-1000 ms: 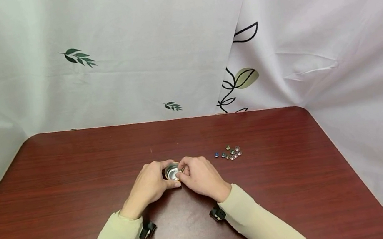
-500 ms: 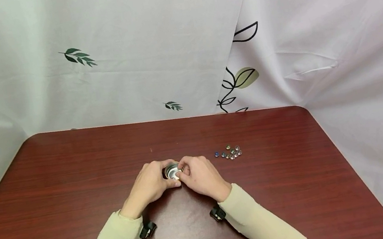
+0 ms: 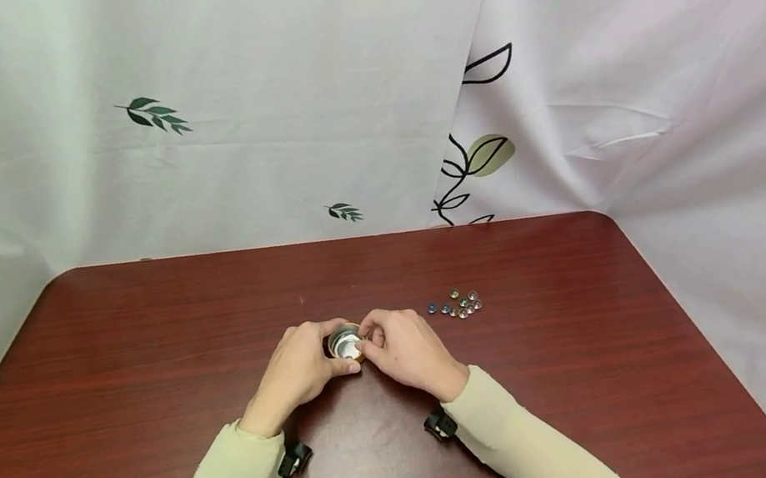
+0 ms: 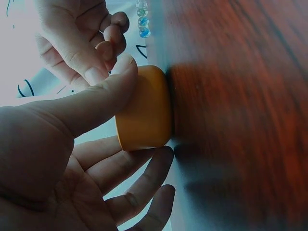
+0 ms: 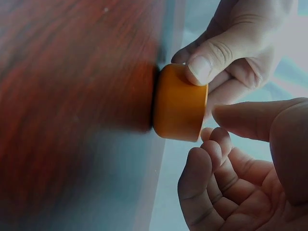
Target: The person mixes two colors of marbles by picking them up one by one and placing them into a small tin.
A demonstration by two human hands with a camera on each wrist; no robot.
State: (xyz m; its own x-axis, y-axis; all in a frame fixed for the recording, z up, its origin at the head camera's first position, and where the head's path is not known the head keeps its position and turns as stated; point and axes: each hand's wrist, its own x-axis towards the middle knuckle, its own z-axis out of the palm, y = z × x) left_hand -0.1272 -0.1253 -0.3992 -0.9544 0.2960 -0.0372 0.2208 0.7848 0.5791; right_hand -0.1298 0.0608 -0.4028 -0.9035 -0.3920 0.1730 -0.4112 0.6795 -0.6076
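A small round tin, orange outside and silvery inside, stands upright on the table. My left hand holds it from the left, thumb at the near side and fingers round the far side. In the left wrist view the thumb lies along the upper edge of the tin. My right hand is at the opposite rim, its thumb and fingertips just over the opening. The right wrist view shows its fingers loosely curled and the thumb apart from them, with nothing visible between.
Several small glass marbles, clear, greenish and blue, lie to the right of my right hand. The dark red wooden table ends at the back against a white leaf-patterned cloth.
My right hand has shifted slightly right, its thumb drawing back from inside the tin toward the rim. The left hand and the tin stay put.
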